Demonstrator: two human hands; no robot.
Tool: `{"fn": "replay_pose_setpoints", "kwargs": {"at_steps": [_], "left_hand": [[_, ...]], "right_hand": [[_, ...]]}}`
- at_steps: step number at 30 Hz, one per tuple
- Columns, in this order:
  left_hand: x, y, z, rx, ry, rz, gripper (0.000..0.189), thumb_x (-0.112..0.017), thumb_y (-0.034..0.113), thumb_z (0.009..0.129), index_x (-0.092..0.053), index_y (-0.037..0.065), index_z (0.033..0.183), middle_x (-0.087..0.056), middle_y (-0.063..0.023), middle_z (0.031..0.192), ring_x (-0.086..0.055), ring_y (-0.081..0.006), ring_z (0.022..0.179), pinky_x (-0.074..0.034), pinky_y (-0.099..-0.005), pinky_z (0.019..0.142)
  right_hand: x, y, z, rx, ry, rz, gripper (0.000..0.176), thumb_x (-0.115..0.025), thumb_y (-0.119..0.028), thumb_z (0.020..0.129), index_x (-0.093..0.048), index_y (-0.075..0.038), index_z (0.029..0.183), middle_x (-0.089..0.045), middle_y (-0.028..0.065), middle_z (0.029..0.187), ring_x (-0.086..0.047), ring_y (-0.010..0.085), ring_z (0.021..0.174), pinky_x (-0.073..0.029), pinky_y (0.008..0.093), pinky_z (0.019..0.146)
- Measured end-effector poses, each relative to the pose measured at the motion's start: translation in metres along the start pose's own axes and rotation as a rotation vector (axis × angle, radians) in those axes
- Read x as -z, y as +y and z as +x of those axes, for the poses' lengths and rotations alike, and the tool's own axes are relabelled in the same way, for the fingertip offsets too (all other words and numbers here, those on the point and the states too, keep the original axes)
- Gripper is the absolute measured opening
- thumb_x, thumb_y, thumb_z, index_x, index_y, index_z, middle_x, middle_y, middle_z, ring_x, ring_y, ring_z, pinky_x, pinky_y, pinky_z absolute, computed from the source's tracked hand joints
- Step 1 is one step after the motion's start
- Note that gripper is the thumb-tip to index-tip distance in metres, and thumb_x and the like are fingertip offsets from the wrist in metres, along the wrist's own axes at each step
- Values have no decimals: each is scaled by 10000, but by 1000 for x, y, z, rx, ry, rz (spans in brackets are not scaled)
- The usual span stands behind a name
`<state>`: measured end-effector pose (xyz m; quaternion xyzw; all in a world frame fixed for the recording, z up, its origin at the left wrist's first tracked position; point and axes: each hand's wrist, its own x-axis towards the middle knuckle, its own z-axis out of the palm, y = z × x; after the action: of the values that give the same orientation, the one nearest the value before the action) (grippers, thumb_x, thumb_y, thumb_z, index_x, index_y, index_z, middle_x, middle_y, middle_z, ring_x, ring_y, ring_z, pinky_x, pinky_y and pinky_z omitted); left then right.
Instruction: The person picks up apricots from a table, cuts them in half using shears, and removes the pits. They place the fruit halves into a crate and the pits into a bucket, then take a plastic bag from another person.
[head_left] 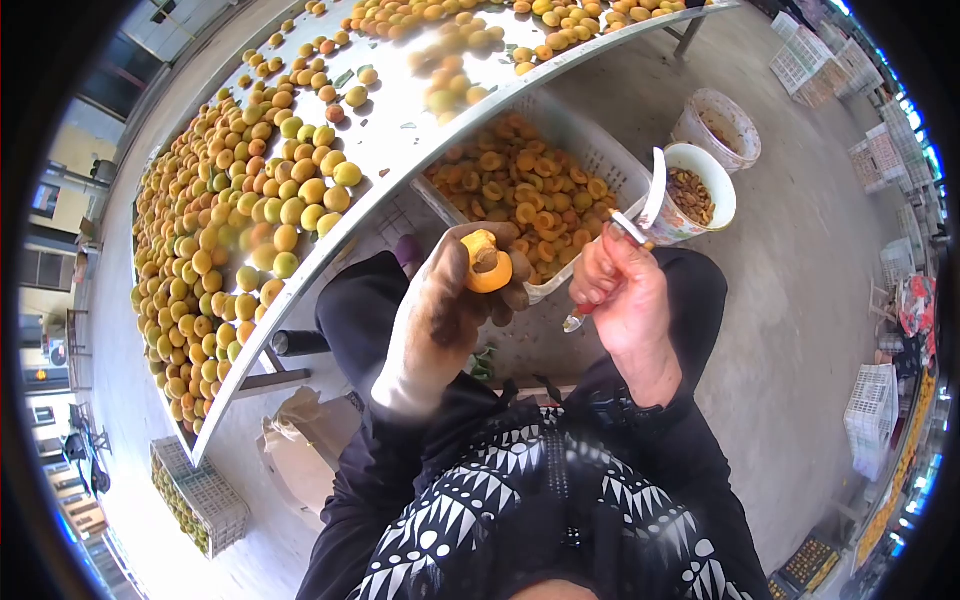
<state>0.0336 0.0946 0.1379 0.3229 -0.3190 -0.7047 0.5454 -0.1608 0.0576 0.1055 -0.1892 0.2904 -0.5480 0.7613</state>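
My left hand (445,300), in a soiled pale glove, holds an opened apricot (487,264) with a brown pit showing in it. My bare right hand (622,290) is closed around a small tool with a red handle (584,310); a metal part sticks out above the fist. Beyond both hands sits a white crate (603,158) full of apricot halves (540,190). Just past the right hand stands a white bucket (722,207) with brown pits (690,195) inside.
A metal-edged table (390,180) spread with whole apricots (205,265) curves across the left and top. Behind the bucket is a second, stained bucket (690,120). Crates stand at the lower left (222,505) and right (872,410). A beige sack (300,425) lies near my left leg.
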Motion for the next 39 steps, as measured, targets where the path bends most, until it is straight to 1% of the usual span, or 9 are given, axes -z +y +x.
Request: {"fn": "replay_pose_setpoints", "kwargs": {"at_steps": [4, 10, 11, 13, 15, 18, 21, 27, 39], "left_hand": [[-3, -1, 2, 83, 115, -235, 570, -440, 531, 984, -558, -5, 1141, -618, -93, 939, -573, -162, 788, -439, -269, 683], [-16, -12, 6, 37, 245, -180, 547, -366, 529, 1009, -582, 28, 970, -570, -72, 756, -503, -126, 596, -343, -236, 484], [-20, -13, 4, 37, 243, -182, 547, -366, 529, 1009, -582, 28, 970, -570, -72, 756, -503, -126, 596, -343, -236, 484], [-25, -15, -1, 75, 358, -88, 458, -439, 495, 1002, -563, 56, 1046, -569, -50, 895, -580, -136, 807, -503, -245, 642], [-22, -16, -3, 83, 328, -103, 413, -475, 481, 994, -555, 82, 1063, -567, -34, 969, -591, -124, 885, -534, -249, 723], [-29, -12, -1, 104, 347, -87, 431, -468, 499, 991, -554, 84, 1070, -571, -40, 968, -590, -120, 877, -531, -248, 719], [-35, -9, 5, 56, 384, 6, 565, -317, 513, 1022, -594, 27, 945, -548, -53, 648, -432, -97, 498, -328, -228, 456], [-46, -9, 9, -9, 552, 9, 525, -368, 506, 1009, -607, 44, 934, -561, -37, 688, -494, -101, 558, -335, -230, 468], [-41, -16, 11, 106, 338, -196, 499, -357, 508, 1012, -567, 59, 959, -525, -31, 636, -435, -100, 516, -289, -238, 457]], "right_hand": [[-16, -8, 4, 98, -137, -4, 517, -525, -420, 981, -301, -176, 585, -274, -42, 473, -278, 97, 439, -252, 278, 475], [-61, -22, 6, 410, -481, -18, 471, -441, -412, 1014, -328, -166, 628, -283, -40, 497, -245, 97, 452, -257, 278, 496], [-70, -23, 6, 462, -575, -16, 454, -434, -395, 1018, -333, -161, 642, -285, -38, 505, -243, 99, 459, -256, 280, 499], [-81, -21, 8, 490, -706, -39, 421, -439, -357, 1015, -349, -141, 665, -293, -34, 521, -258, 107, 480, -258, 291, 508], [-88, -17, 5, 497, -647, -108, 480, -347, -466, 1024, -316, -182, 638, -279, -56, 502, -243, 96, 455, -247, 278, 486], [-88, -12, 2, 503, -623, -150, 467, -382, -441, 1020, -319, -176, 640, -289, -51, 502, -251, 102, 459, -250, 286, 493], [-82, -10, 2, 542, -629, -235, 457, -418, -419, 1012, -326, -169, 641, -295, -49, 502, -249, 110, 461, -249, 295, 499], [-81, -6, 4, 584, -605, -207, 439, -461, -380, 1001, -328, -160, 645, -309, -40, 502, -247, 115, 460, -244, 300, 504], [-73, -11, 4, 612, -626, -168, 426, -453, -359, 1006, -332, -162, 649, -309, -39, 505, -256, 115, 468, -249, 302, 512]]}}
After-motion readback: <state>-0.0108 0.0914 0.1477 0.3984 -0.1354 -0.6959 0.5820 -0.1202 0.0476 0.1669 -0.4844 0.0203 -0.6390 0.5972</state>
